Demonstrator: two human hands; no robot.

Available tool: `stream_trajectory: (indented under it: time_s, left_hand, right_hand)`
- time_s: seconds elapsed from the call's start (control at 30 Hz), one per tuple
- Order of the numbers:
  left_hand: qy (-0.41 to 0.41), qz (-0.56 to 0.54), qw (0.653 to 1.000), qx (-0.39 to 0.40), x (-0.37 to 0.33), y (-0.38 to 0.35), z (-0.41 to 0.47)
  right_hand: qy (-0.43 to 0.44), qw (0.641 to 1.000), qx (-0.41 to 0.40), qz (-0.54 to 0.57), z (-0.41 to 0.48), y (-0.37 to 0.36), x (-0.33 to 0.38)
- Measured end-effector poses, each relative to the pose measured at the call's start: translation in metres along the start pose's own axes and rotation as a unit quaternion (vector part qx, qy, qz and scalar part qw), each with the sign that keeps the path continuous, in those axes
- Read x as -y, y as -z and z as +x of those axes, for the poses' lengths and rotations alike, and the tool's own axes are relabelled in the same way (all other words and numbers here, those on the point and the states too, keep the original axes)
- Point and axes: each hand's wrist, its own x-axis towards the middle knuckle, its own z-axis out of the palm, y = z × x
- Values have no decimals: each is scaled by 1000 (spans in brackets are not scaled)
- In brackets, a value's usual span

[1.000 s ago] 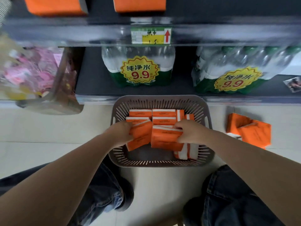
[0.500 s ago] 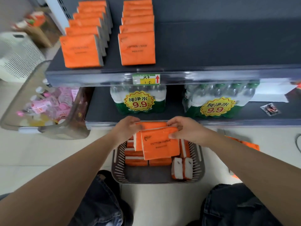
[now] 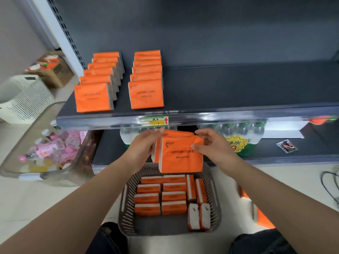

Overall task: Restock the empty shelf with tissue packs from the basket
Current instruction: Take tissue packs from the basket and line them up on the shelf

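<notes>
Your left hand [image 3: 145,143] and right hand [image 3: 212,145] clamp the tissue packs [image 3: 180,154] from either side: two orange ones pressed together, center frame, above the basket [image 3: 124,208] and just under the shelf [image 3: 238,88] front edge. Shelf rows [image 3: 145,96] stand upper left. Spare packs [image 3: 159,197] lie in the basket, lower center.

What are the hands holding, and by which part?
Tissue packs, pressed together between both hands: the left hand holds their upper left side, the right hand the upper right, thumb on the front.
</notes>
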Motion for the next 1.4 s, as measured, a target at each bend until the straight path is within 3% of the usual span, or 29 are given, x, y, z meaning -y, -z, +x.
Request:
stream_trajectory:
  time_s: [0.47, 0.67, 0.87, 1.4]
  left_hand:
    - [-70, -103, 992, -22, -66, -30, 38]
    - [-93, -138, 986, -29, -97, -39, 74]
    - [-133, -161, 978, -12, -116, -49, 120]
    - [-143, -31, 987, -71, -148, -51, 234]
  right_hand:
    - [70, 992, -85, 57, 35, 29, 64]
    - [18, 993, -30, 114, 68, 48, 81]
    - [26, 992, -14, 124, 117, 63, 87]
    - [70, 995, -50, 51, 244, 67, 99]
